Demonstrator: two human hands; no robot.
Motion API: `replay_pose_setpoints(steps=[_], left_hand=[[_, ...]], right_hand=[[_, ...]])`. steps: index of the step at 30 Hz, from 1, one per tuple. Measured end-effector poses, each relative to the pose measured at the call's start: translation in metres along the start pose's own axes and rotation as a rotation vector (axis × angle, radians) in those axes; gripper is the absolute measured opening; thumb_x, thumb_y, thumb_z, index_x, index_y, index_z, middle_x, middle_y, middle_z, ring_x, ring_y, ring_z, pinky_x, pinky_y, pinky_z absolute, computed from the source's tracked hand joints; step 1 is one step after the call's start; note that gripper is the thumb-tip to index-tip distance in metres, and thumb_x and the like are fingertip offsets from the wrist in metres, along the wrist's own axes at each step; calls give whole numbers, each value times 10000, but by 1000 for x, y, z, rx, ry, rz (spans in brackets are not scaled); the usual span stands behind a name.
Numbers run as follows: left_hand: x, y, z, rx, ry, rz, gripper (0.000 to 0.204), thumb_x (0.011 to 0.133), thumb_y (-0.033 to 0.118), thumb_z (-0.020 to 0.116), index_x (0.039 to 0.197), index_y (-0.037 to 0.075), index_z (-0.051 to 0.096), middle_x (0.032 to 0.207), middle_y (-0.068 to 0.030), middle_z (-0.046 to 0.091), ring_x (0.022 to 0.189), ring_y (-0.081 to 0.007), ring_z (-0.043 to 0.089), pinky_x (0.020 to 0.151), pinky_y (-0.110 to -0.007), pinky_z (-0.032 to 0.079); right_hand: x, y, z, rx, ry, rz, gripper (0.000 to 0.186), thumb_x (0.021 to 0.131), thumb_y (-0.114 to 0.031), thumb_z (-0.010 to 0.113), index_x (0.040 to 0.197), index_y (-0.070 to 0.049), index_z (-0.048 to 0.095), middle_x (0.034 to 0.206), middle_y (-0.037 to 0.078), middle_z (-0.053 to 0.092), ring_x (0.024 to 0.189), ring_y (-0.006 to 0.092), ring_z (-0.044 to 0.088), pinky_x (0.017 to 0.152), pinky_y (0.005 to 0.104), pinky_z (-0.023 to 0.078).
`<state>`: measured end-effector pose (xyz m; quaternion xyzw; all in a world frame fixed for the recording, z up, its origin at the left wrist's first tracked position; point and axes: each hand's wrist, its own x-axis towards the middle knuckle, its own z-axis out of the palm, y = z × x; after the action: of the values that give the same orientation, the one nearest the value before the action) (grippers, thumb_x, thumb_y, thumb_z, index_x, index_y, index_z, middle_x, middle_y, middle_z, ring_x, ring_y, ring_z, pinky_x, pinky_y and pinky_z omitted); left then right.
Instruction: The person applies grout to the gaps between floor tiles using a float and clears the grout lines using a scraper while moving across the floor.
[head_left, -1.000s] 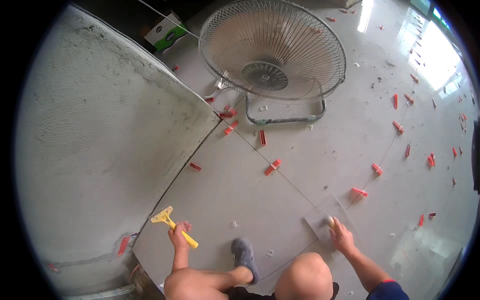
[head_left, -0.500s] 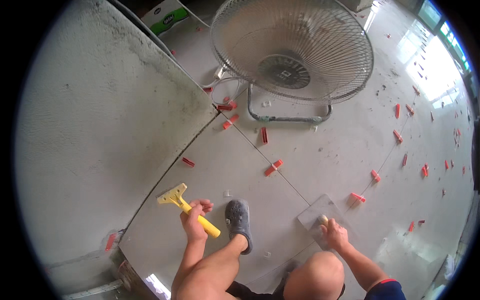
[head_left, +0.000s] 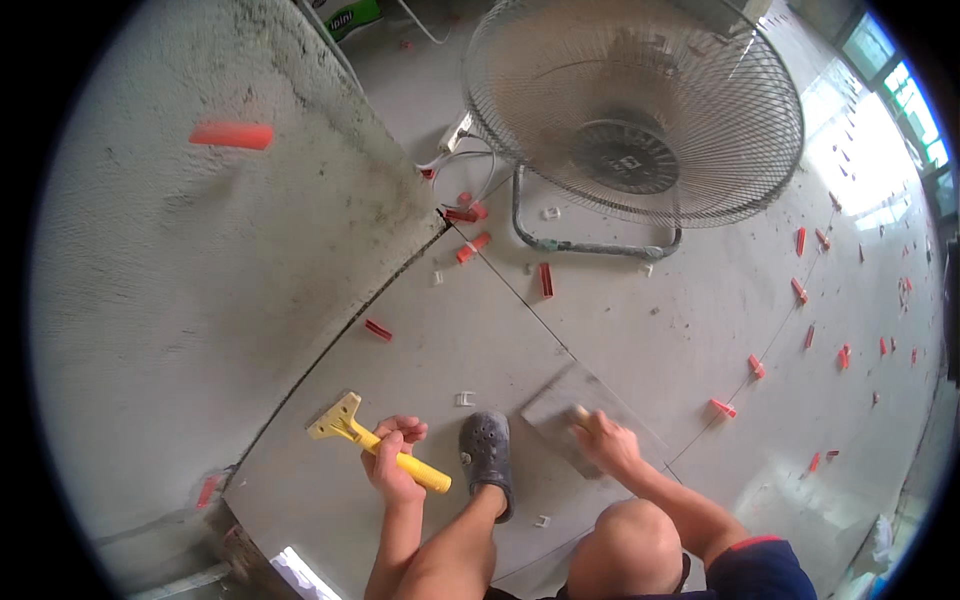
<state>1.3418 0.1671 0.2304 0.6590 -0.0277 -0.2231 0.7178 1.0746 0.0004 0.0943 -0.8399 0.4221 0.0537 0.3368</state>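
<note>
Gripping two tools, both hands are working above a pale tile floor. The left hand is closing around the handle of a yellow scraper, whose head is pointing forward and left, toward the dark joint along the rough grey wall. The right hand is grasping the handle of a flat rectangular trowel; its plate is covering part of a tile seam, though whether it is touching the floor cannot be told. Between the tools, a grey clog is standing, a white clip lying near its toe. Red wedges are lying scattered, and one blurred red wedge is showing before the wall. Beyond, a wire-caged fan is standing.
</note>
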Motion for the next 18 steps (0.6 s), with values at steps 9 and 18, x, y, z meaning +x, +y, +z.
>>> replay_pose_setpoints(steps=[9,18], left_hand=[[1,5,17,-113,13,-33,246,809,152,523,854,-59,640,930,-156,660,794,-235,652,756,-336,523],[6,10,9,-126,28,-56,220,816,138,519,873,-39,636,896,-148,637,785,-268,628,756,-375,509]], right_hand=[[67,3,-14,-41,-36,39,357,964,-415,545,1014,-68,479,796,202,665,761,426,645,638,514,505],[134,-69,-43,44,-197,-298,574,953,-226,528,1500,-187,359,1236,172,596,1015,316,626,751,461,545]])
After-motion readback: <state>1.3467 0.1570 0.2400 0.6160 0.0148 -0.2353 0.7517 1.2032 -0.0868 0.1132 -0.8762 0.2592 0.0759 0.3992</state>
